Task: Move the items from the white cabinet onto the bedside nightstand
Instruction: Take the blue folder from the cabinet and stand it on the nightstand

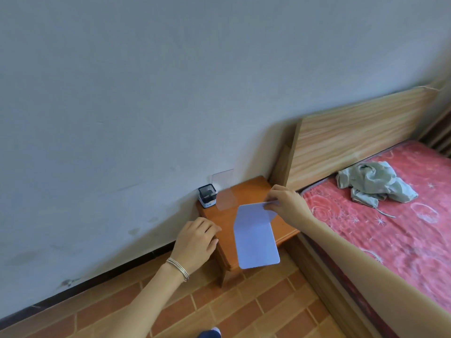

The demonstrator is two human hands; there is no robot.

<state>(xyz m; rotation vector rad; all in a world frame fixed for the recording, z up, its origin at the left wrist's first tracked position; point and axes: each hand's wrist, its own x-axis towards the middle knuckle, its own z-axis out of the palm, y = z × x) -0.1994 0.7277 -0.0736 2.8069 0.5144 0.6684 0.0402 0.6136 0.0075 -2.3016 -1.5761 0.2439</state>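
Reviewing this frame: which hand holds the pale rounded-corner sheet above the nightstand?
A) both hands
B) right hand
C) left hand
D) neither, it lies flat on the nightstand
B: the right hand pinches the sheet at its top edge, while the left hand sits apart from it by the left edge of the nightstand, holding nothing.

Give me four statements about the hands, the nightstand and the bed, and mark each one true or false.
1. The right hand pinches the white sheet by its top edge. True.
2. The pen holder stands at the front edge of the nightstand. False: it stands at the back left corner, by the wall.
3. The left hand holds a cup. False: it holds nothing.
4. A crumpled cloth lies on the bed. True.
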